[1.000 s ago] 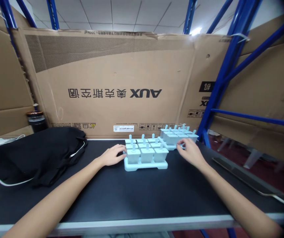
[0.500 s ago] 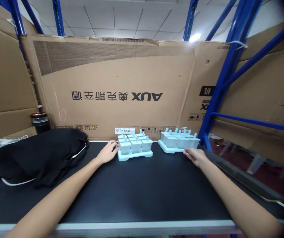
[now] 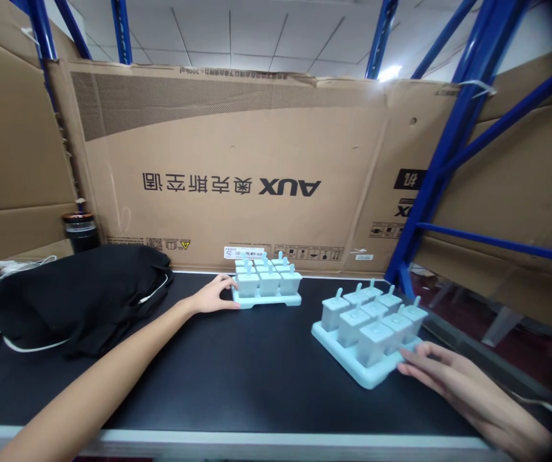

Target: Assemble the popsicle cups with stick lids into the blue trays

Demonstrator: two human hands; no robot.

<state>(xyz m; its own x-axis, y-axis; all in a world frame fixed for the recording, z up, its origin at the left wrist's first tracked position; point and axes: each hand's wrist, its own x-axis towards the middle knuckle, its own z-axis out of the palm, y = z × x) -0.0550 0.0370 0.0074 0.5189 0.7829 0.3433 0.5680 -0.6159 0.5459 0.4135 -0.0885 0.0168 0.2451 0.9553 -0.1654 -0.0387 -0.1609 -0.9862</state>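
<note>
My left hand is at the left end of a pale blue ice pop mold, its thumb along the front edge and its fingers at the back corner. This mold stands upright by the cardboard, with several lidded cups and short sticks on a flat base. My right hand grips the near right edge of a second pale blue ice pop mold, fingers closed round its base. That mold is turned at an angle, closer to me; whether its base touches the table is unclear.
A black cloth bundle lies at the left with white cables beside it. Behind it stands a dark tumbler. A large cardboard sheet closes off the back of the black table. Blue rack posts rise at the right.
The right mold has come toward me and turned, with my right hand on it. My left hand has closed in on the left mold's corner, its thumb now along the front.
</note>
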